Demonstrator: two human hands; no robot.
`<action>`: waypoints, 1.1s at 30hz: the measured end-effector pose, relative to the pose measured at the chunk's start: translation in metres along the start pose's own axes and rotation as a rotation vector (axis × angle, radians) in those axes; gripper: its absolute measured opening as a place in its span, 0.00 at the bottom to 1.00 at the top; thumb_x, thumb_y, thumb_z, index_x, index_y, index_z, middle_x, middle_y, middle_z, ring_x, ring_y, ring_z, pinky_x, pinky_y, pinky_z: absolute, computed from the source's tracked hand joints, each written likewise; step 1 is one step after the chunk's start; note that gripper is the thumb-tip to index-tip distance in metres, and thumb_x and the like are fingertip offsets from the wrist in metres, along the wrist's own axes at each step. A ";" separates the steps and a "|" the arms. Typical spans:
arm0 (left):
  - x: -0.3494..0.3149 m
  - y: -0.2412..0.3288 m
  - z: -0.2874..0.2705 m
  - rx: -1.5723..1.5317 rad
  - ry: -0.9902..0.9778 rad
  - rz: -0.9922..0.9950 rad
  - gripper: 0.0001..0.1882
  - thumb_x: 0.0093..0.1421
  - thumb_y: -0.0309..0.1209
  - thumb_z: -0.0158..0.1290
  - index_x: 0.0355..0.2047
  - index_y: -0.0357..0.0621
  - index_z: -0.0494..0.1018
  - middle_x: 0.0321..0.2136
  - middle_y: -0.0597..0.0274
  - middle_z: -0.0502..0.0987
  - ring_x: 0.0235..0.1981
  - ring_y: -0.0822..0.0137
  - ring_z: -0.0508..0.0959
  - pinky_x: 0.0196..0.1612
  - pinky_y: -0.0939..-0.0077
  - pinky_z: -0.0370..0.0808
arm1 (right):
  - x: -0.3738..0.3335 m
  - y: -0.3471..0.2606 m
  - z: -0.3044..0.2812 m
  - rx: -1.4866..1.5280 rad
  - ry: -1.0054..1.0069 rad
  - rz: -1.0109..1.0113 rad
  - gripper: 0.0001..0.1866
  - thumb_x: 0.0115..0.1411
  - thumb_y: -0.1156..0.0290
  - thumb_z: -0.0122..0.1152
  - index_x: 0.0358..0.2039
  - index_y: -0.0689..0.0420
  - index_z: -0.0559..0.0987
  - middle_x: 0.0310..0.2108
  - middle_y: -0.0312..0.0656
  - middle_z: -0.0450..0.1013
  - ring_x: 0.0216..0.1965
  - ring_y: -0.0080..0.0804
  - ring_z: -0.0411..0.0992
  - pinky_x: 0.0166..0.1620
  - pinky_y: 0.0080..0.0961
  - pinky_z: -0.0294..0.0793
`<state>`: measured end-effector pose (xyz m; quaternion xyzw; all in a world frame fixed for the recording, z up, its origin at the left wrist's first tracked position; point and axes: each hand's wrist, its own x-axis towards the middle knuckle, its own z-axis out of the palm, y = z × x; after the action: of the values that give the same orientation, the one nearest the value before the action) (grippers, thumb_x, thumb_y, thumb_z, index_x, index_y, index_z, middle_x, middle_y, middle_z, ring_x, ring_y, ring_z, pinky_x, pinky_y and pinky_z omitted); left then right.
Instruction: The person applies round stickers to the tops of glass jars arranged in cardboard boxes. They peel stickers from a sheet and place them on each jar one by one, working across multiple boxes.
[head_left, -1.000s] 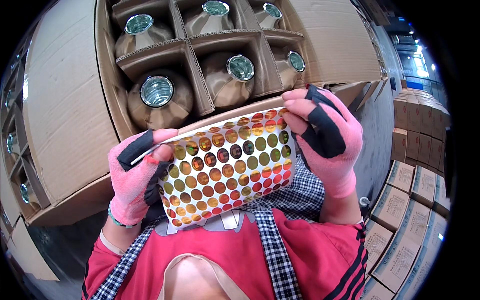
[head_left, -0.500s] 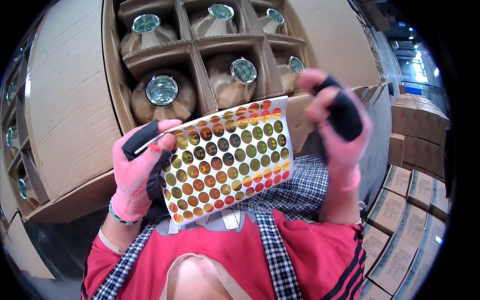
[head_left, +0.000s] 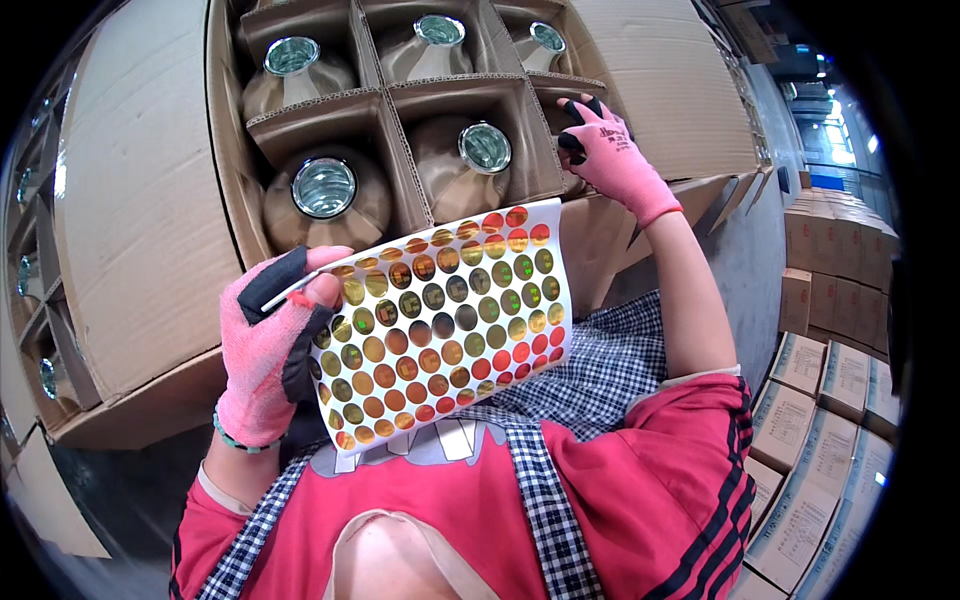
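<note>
My left hand (head_left: pixel 265 335), in a pink glove with black finger parts, is closed on the left edge of a white sticker sheet (head_left: pixel 497 347). Rows of round, shiny gold and red stickers cover the sheet. My right hand (head_left: pixel 610 160), gloved alike, reaches into the near right compartment of an open carton. Its fingers curl over a shiny glass flask (head_left: pixel 568 180) there, hiding the mouth. Beside it stands another mirror-like, round-bellied flask (head_left: pixel 487 147), with a further flask (head_left: pixel 325 188) in the near left compartment. Whether a sticker is between my right fingers cannot be seen.
Cardboard dividers (head_left: pixel 455 90) part the flasks, several of which stand farther back. Wide carton flaps (head_left: pixel 140 200) lie open left and right. A second carton with flasks (head_left: pixel 45 370) is at far left. Stacked boxes (head_left: pixel 800 450) stand on the right.
My right hand has moved forward from beside the sheet to the flask in the near right compartment, covering its mouth. The sheet has shifted slightly left in my left hand.
</note>
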<state>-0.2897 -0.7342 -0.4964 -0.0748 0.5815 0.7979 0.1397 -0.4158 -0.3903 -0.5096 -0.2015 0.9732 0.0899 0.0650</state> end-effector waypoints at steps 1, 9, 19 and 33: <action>0.000 0.000 0.001 0.009 -0.004 0.011 0.14 0.50 0.31 0.54 0.35 0.34 0.73 0.23 0.67 0.72 0.26 0.80 0.70 0.29 0.88 0.65 | 0.001 -0.003 0.000 -0.070 0.037 -0.002 0.11 0.42 0.68 0.62 0.27 0.55 0.74 0.52 0.39 0.58 0.53 0.44 0.55 0.52 0.39 0.58; 0.000 0.000 0.002 -0.035 0.012 -0.010 0.14 0.50 0.30 0.54 0.36 0.33 0.72 0.24 0.67 0.73 0.26 0.80 0.70 0.30 0.88 0.66 | -0.017 -0.048 -0.063 0.589 0.548 -0.040 0.10 0.44 0.74 0.60 0.29 0.60 0.73 0.34 0.41 0.70 0.36 0.36 0.69 0.40 0.25 0.68; -0.003 0.004 -0.001 -0.040 0.021 0.058 0.14 0.51 0.31 0.54 0.36 0.34 0.72 0.24 0.67 0.73 0.26 0.80 0.70 0.30 0.89 0.66 | -0.043 -0.117 -0.107 0.712 0.286 -0.227 0.09 0.42 0.75 0.62 0.26 0.59 0.73 0.23 0.43 0.69 0.27 0.42 0.68 0.31 0.27 0.68; 0.000 0.006 -0.005 -0.047 0.032 0.069 0.14 0.51 0.31 0.54 0.35 0.33 0.72 0.24 0.68 0.72 0.25 0.80 0.70 0.29 0.89 0.65 | -0.037 -0.121 -0.107 0.469 0.455 -0.394 0.12 0.39 0.74 0.61 0.28 0.55 0.73 0.28 0.41 0.69 0.34 0.40 0.68 0.38 0.32 0.67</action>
<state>-0.2913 -0.7408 -0.4923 -0.0707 0.5670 0.8144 0.1011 -0.3428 -0.5065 -0.4170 -0.3792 0.8995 -0.1963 -0.0923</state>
